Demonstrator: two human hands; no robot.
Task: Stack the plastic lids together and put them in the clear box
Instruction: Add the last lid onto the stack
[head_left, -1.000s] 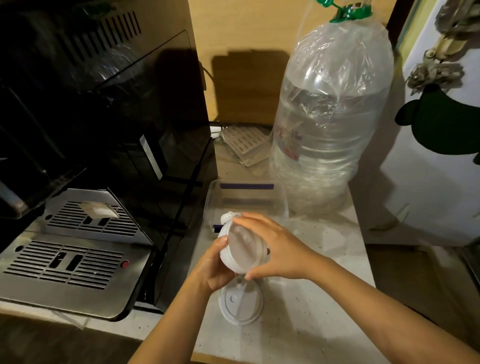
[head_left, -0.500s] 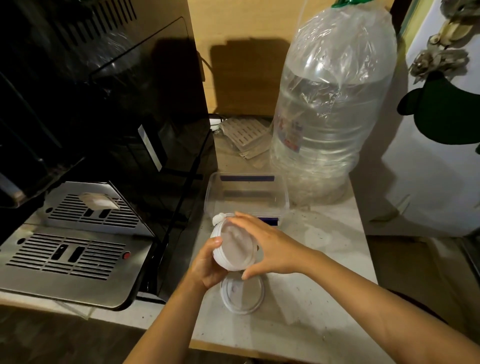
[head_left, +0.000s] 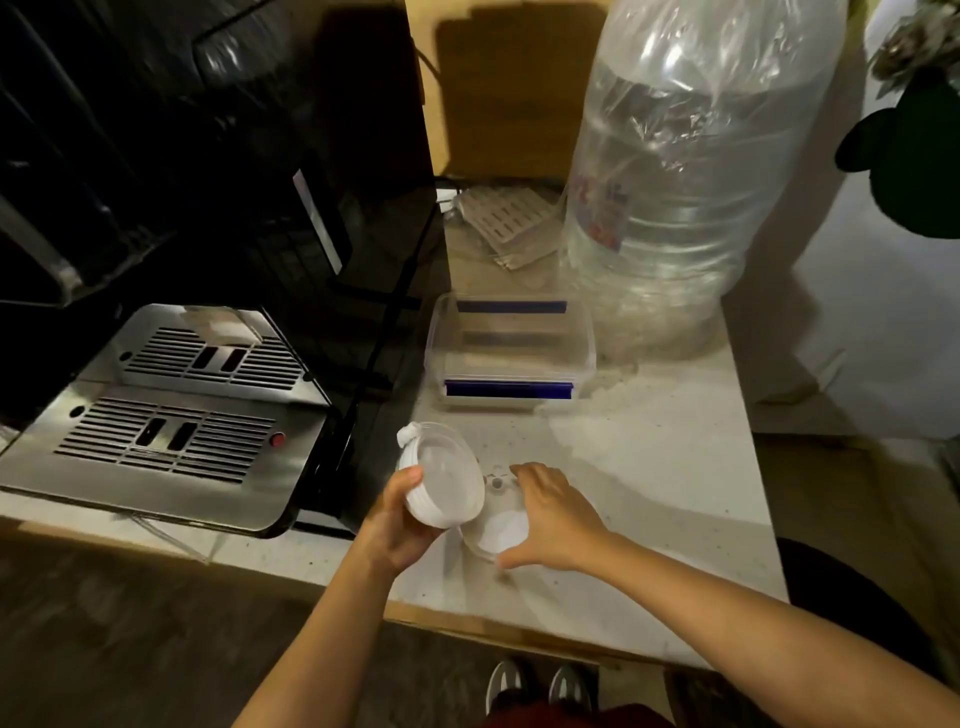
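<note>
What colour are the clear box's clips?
Dark blue, on the clear box, front and back; seen in the head view.

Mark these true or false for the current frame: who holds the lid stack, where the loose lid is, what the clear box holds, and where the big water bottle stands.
1. The left hand holds the stack of white round plastic lids above the counter. True.
2. The right hand is also gripping that stack. False: it is spread over a single white plastic lid lying on the pale speckled countertop.
3. The clear rectangular plastic box with blue clips already holds lids. False: it looks empty.
4. The large clear plastic water bottle stands behind the box, to its right. True.
</note>
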